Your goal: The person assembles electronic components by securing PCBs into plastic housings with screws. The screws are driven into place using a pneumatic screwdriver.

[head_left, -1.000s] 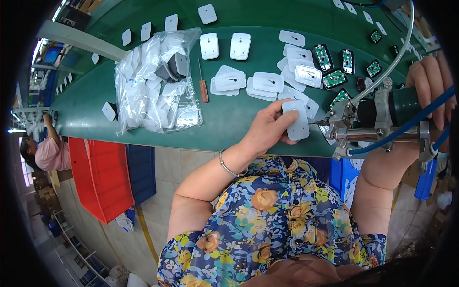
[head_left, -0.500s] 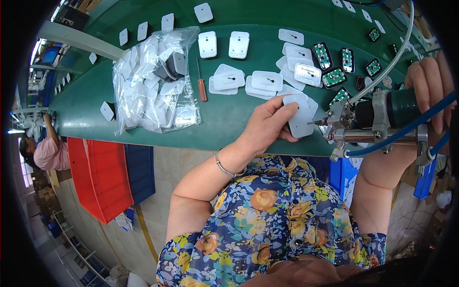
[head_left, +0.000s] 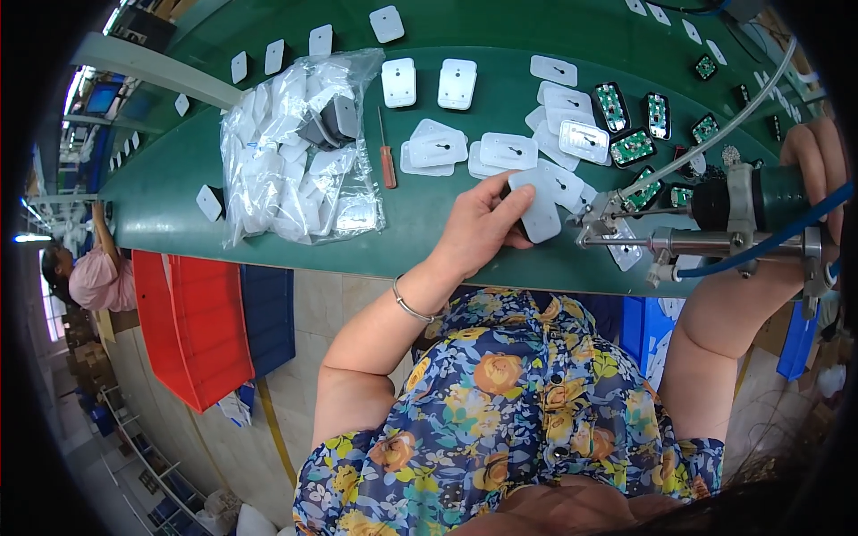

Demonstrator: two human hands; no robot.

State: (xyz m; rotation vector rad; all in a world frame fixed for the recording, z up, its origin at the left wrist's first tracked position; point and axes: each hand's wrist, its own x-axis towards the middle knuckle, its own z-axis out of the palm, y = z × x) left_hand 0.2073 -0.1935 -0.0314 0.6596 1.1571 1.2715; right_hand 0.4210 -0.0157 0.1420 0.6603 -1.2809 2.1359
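Note:
My left hand pinches a flat device housing with rounded corners, its light grey-white face up and its dark edge showing, over the bench's near edge. My right hand is wrapped round the dark grip of a metal-framed pneumatic screwdriver with a blue hose. The tool's tip end lies to the right of the housing and apart from it. White cover plates lie just behind the housing. Open black housings with green circuit boards sit beyond the tool.
A clear bag of white parts lies on the green bench, beside an orange-handled screwdriver. Two white housings stand behind stacked plates. Red and blue bins are below left. A person sits far left.
My left hand has drawn the housing left, away from the screwdriver's tip, and tilted it. The screwdriver and my right hand have moved to the right. The view has shifted slightly.

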